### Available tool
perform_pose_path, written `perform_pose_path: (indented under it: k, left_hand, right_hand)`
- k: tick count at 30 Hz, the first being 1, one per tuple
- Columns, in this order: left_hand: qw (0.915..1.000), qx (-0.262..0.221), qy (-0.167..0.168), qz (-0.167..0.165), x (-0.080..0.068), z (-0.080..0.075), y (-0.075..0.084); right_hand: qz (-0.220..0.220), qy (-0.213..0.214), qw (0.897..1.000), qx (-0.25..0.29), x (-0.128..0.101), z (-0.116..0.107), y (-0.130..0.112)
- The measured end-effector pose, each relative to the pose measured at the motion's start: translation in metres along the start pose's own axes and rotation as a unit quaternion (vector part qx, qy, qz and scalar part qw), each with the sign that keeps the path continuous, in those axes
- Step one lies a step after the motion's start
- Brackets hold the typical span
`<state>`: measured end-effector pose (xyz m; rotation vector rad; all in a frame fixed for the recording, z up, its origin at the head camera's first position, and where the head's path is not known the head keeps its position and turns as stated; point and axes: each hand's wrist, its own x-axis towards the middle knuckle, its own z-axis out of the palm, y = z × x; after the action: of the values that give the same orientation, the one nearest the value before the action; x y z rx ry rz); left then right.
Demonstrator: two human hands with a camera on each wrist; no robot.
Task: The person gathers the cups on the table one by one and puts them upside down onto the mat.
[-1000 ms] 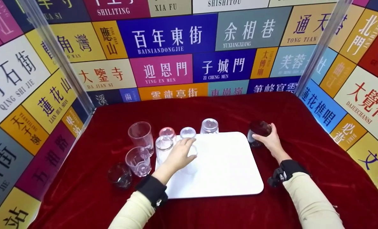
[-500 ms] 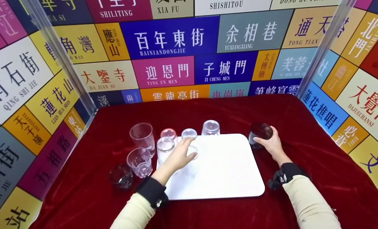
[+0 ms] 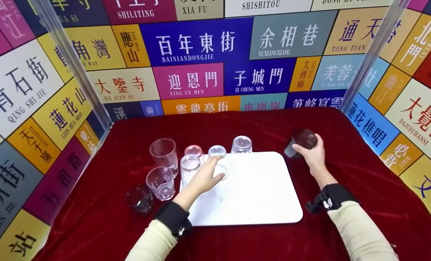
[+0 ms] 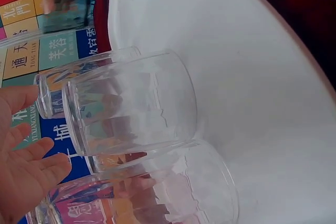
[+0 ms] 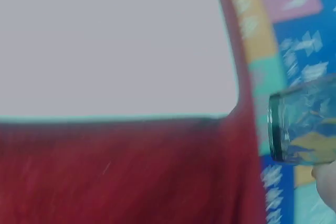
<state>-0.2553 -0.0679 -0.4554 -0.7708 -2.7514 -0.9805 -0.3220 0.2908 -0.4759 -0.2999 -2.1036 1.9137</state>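
Observation:
My right hand grips a dark tinted drinking glass, fingers and thumb around its side, beyond the tray's far right corner. The glass tilts in the head view; in the right wrist view its thick dark end faces the tray. My left hand hovers, fingers loosely bent, by clear glasses upside down on the white tray. Its fingertips lie close to the base of one clear faceted glass in the left wrist view, not wrapped around it. Another upturned glass stands left of that hand.
Left of the tray are a tall clear glass, a faceted clear tumbler and a dark glass. A pink-tinted glass and two clear ones line the tray's far edge. Dark red cloth covers the table.
The right hand has raised the dark glass slightly and tilted it, shifting a little away and rightward. The left hand holds nearly the same place over the tray.

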Motion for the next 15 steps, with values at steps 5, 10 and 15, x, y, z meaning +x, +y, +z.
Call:
perform_pose_path:
  k: [5, 10, 15]
  left_hand:
    - [0.9998, -0.018, 0.002, -0.006, 0.002, -0.001, 0.006]
    - [0.9994, -0.033, 0.006, -0.009, 0.010, 0.000, 0.018]
    - [0.9980, -0.062, 0.011, -0.004, 0.021, 0.002, 0.036]
  right_hand:
    - [-0.044, -0.011, 0.963, 0.265, -0.024, 0.019, -0.021]
    - [-0.073, -0.104, 0.872, 0.472, -0.055, 0.042, -0.030]
    - [-0.063, -0.211, 0.836, 0.503, -0.081, 0.065, -0.034]
